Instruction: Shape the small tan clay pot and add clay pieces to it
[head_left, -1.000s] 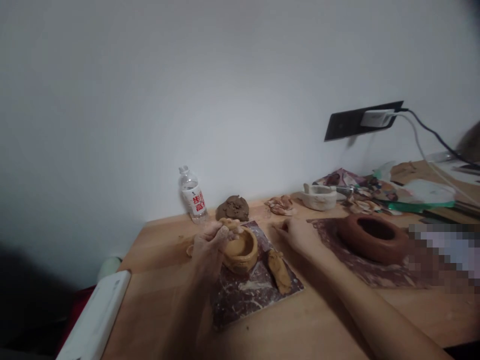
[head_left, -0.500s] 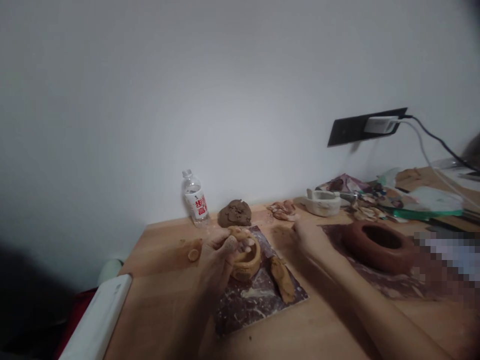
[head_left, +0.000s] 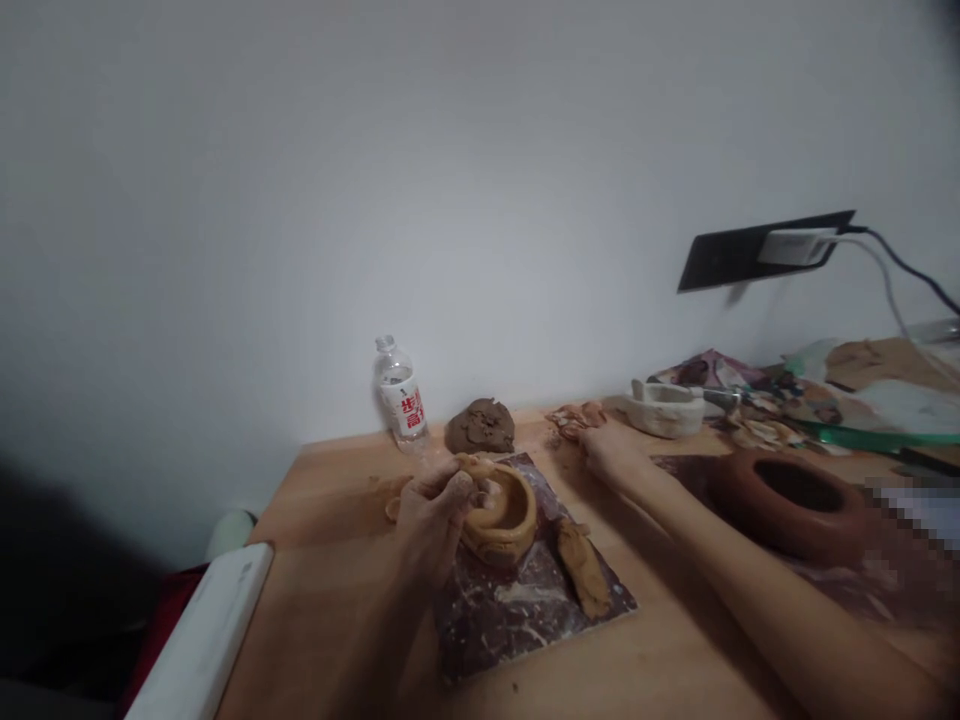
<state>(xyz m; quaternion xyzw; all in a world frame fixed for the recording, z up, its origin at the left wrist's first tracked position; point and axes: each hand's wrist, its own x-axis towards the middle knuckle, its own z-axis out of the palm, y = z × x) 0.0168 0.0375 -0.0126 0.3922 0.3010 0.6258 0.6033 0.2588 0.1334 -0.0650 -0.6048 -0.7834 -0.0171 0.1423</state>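
Note:
My left hand point(head_left: 442, 505) is closed on the left rim of a small yellow-ochre clay bowl point(head_left: 517, 535), thumb outside and fingertips inside the hollow. The bowl sits on a dark red, marbled tile point(head_left: 510, 630). To its right on the same tile lies a flattened roll of ochre clay point(head_left: 583, 570). My right hand point(head_left: 609, 455) is low over the table beyond the tile, just in front of some reddish-brown clay scraps point(head_left: 577, 418). Its fingers look curled, but their tips are hidden, so anything between them cannot be made out.
A brown clay lump point(head_left: 480, 428) and a plastic bottle point(head_left: 403, 400) stand by the wall. Rightward are a pale clay dish point(head_left: 666, 412), a reddish-brown hollow clay ring form point(head_left: 787, 530) and cluttered scraps. A white box-like object point(head_left: 202, 630) lies along the table's left edge.
The view has shifted, so most things appear farther right. My right hand has moved slightly toward the clay scraps. My left hand keeps its hold on the bowl's rim.

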